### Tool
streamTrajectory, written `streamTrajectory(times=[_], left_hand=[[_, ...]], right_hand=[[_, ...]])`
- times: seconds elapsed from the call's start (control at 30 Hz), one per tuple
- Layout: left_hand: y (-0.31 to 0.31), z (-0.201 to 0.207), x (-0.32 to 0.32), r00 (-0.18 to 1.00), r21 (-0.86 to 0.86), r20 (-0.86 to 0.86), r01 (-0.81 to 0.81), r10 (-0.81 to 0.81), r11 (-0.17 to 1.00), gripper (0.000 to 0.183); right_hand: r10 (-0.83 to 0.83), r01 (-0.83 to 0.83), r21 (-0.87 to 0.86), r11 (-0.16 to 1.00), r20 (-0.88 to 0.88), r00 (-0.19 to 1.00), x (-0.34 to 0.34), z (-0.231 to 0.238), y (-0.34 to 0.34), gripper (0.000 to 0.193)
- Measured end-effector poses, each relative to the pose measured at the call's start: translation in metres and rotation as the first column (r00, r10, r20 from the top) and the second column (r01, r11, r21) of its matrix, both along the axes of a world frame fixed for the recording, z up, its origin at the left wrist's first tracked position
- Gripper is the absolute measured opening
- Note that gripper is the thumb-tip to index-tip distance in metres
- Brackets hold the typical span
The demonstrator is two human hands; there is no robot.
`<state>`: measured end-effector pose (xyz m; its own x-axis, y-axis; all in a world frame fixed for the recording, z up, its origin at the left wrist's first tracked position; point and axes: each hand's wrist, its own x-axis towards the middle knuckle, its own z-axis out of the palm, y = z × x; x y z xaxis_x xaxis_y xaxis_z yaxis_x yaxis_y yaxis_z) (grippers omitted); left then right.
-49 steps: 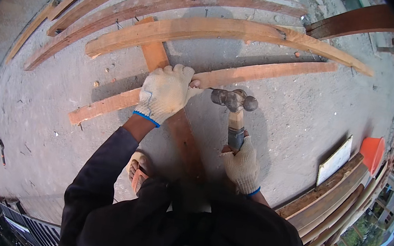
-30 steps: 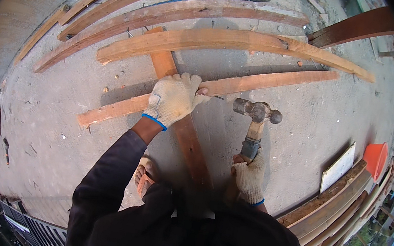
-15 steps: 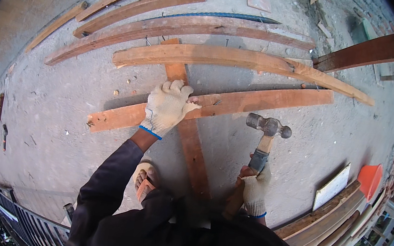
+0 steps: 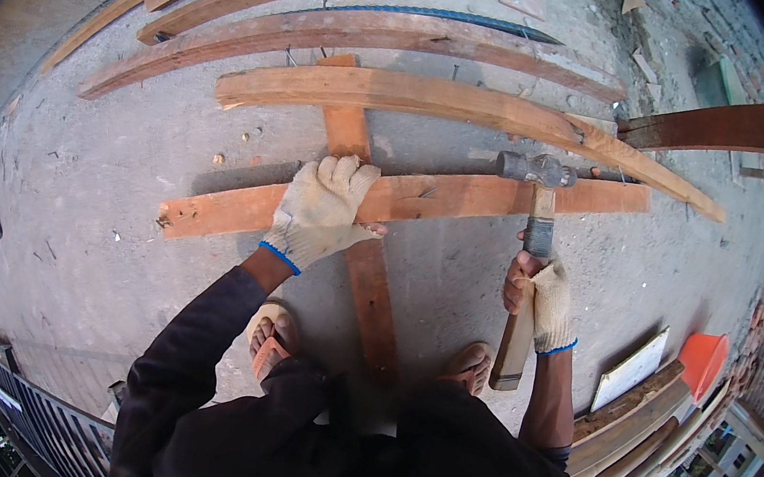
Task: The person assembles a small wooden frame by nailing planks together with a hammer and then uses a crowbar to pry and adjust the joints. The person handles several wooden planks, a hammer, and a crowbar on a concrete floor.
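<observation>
My left hand, in a cream knitted glove with a blue cuff, is closed on a long reddish wooden beam. Its fingers curl over the far edge, and the bare thumb tip shows at the near side. Under that beam runs a cross piece of wood, toward my feet. A thin nail stands out of the beam just right of my left hand. My right hand, gloved with bare fingertips, grips the wooden handle of a ball-peen hammer. In the picture, the hammer's metal head overlaps the beam's right part.
A lighter beam lies just beyond, across the cross piece's far end. Farther off are more beams and a blue-grey rod. A dark red beam juts in at right, above an orange bucket and stacked planks.
My right hand has moved forward and to the right, lifting the hammer from beside the near side up over the beam. My left hand stays on the beam; the view has shifted slightly.
</observation>
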<state>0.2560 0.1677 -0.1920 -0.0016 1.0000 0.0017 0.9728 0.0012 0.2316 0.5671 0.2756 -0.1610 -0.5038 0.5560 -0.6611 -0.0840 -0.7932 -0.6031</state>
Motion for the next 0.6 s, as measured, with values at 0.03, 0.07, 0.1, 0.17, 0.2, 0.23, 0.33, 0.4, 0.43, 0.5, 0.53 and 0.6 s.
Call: streamTrajectory(times=[0.03, 0.07, 0.1, 0.17, 0.2, 0.23, 0.33, 0.4, 0.43, 0.5, 0.53, 0.6], left_hand=[[0.000, 0.000, 0.000, 1.000, -0.019, 0.011, -0.003, 0.003, 1.000, 0.079], [0.000, 0.000, 0.000, 1.000, -0.040, 0.016, -0.010, 0.011, 0.999, 0.079], [0.000, 0.000, -0.001, 1.000, -0.038, 0.022, -0.014, 0.015, 0.999, 0.079], [0.000, -0.003, -0.002, 1.000, -0.004, 0.010, 0.002, -0.002, 1.000, 0.078], [-0.001, -0.004, -0.002, 1.000, 0.025, 0.001, 0.013, -0.013, 1.000, 0.078], [-0.001, -0.006, -0.003, 1.000, 0.023, 0.005, 0.009, -0.009, 1.000, 0.078], [-0.003, -0.009, -0.003, 1.000, 0.019, 0.029, -0.010, 0.009, 1.000, 0.077], [-0.003, -0.010, -0.002, 0.999, 0.074, 0.037, -0.015, 0.012, 0.997, 0.078], [-0.003, -0.009, -0.002, 1.000, 0.045, 0.019, -0.008, 0.007, 0.999, 0.078], [-0.003, -0.008, -0.002, 1.000, 0.016, 0.008, -0.001, 0.001, 1.000, 0.078], [-0.002, -0.007, -0.002, 1.000, 0.007, 0.003, 0.007, -0.007, 1.000, 0.078], [-0.002, -0.006, -0.003, 1.000, -0.019, 0.006, 0.001, -0.001, 1.000, 0.078]], right_hand=[[0.091, -0.089, -0.026, 0.996, 0.049, 0.995, 0.001, -0.001, 0.001, 0.035], [0.247, -0.243, -0.071, 0.967, 0.066, 0.967, 0.001, -0.003, -0.001, 0.034], [0.275, -0.272, -0.043, 0.961, 0.170, 0.946, 0.002, -0.005, 0.001, 0.035], [0.384, -0.401, 0.037, 0.915, 0.222, 0.896, 0.007, -0.005, 0.009, 0.035], [0.339, -0.358, 0.078, 0.930, 0.190, 0.921, 0.009, -0.004, 0.018, 0.035], [0.216, -0.226, 0.079, 0.971, 0.116, 0.969, 0.011, -0.003, 0.030, 0.035], [-0.037, 0.039, 0.049, 0.998, -0.049, 0.998, 0.006, 0.005, 0.066, 0.037], [-0.099, 0.105, 0.050, 0.993, -0.106, 0.989, -0.002, 0.011, 0.071, 0.038], [0.113, -0.115, 0.036, 0.993, 0.051, 0.992, -0.006, 0.014, 0.067, 0.037], [0.401, -0.419, -0.016, 0.908, 0.328, 0.856, -0.010, 0.018, 0.043, 0.035], [0.428, -0.433, -0.057, 0.900, 0.314, 0.848, -0.010, 0.019, 0.033, 0.035], [0.460, -0.466, -0.055, 0.883, 0.298, 0.837, -0.006, 0.016, 0.025, 0.034]])
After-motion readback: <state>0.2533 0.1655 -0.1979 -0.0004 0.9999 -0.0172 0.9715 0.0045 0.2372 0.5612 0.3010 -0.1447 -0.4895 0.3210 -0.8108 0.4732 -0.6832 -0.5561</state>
